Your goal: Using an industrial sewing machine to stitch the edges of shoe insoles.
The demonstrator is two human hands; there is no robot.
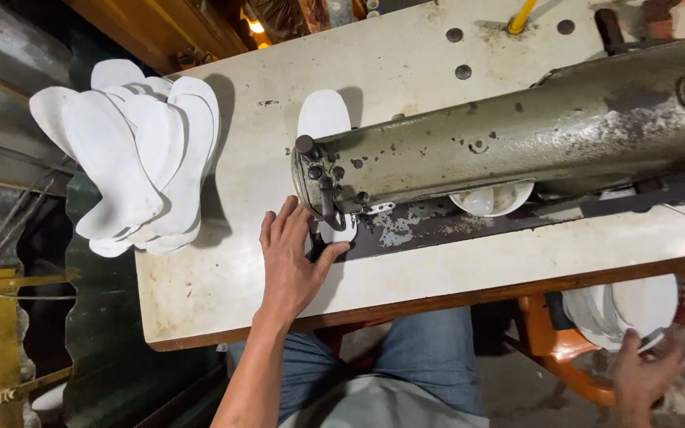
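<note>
Left hand [291, 257] flat, fingers spread, thumb tip touching white insole [338, 230] under sewing machine [517, 135]. Right hand [644, 372] lowered, fingers closed on 1 white piece [650, 342] beside stacked insoles [624, 305].

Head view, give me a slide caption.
Left hand presses a white insole under the sewing machine; right hand reaches for more.

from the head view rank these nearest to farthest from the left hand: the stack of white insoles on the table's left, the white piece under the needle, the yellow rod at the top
1. White piece under the needle: touching the left hand, at its thumb.
2. Stack of white insoles: at the table's left edge, up and left of the hand.
3. Yellow rod: far top edge, beyond the sewing machine.
</note>
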